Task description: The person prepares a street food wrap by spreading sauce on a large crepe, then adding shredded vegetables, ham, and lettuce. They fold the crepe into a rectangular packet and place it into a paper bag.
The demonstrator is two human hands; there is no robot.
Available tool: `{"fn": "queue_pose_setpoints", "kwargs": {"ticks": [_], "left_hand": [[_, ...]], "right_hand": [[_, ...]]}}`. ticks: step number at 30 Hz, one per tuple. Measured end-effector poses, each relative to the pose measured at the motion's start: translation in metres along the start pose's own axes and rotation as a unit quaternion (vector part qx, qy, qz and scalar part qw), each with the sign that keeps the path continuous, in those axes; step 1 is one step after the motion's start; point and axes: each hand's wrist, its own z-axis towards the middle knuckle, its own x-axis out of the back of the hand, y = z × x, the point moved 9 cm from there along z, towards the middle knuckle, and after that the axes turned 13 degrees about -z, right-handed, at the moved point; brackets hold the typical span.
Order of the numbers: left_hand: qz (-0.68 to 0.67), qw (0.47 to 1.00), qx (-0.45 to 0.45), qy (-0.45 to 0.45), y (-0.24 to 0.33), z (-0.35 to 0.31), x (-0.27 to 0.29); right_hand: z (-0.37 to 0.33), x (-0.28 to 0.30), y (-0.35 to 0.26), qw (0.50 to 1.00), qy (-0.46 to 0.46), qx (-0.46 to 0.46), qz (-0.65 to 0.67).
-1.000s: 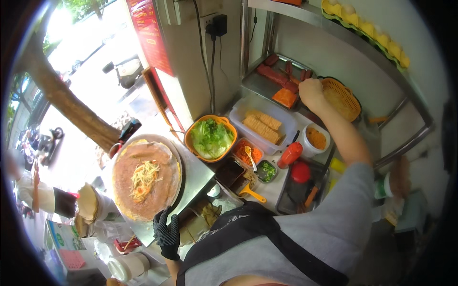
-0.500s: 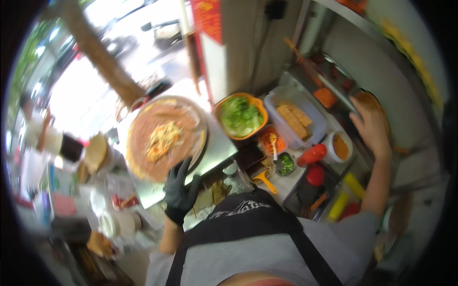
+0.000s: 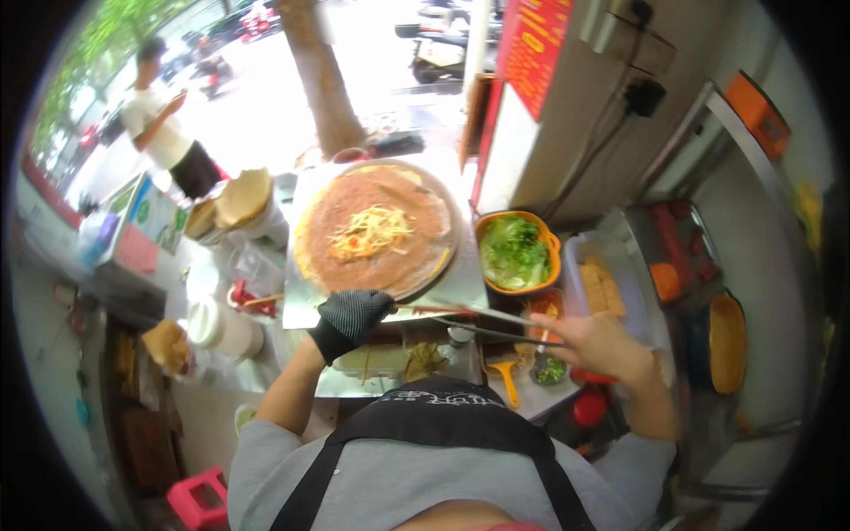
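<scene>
the bare right hand (image 3: 595,343) gripped long metal tongs (image 3: 482,320) closed around them. the black-gloved left hand (image 3: 350,319), loosely curled and empty, rested by the round brown crepe (image 3: 376,230) on its griddle. topping looked underway; next called for a steady reach.

- The left hand (image 3: 350,320) wears a black glove with a fine dotted texture.
- The right hand (image 3: 602,347) is bare and holds dark, thin chopsticks (image 3: 478,320).
- The crepe (image 3: 372,232) is reddish brown, with pale yellow shreds and small orange bits at its middle.
- The griddle (image 3: 443,265) under it has a grey metal rim.
- The bowl (image 3: 553,243) is orange and holds bright green lettuce (image 3: 512,255).
- The small scoop (image 3: 506,379) is yellow.
- The apron (image 3: 443,416) is black, over a grey shirt (image 3: 372,482).
- The stool (image 3: 197,500) on the floor is pink-red.
- The sign (image 3: 531,44) is red with yellow marks.
</scene>
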Motion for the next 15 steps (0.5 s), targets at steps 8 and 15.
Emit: {"fn": "queue_pose_setpoints", "kwargs": {"ticks": [8, 15], "left_hand": [[-0.508, 0.819, 0.148, 0.22, -0.063, -0.029, 0.039], [-0.608, 0.75, 0.175, 0.195, -0.069, -0.051, 0.015]], "right_hand": [[0.037, -0.101, -0.012, 0.622, -0.092, -0.19, 0.754], [0.088, -0.128, -0.075, 0.645, -0.17, -0.11, 0.737]]}}
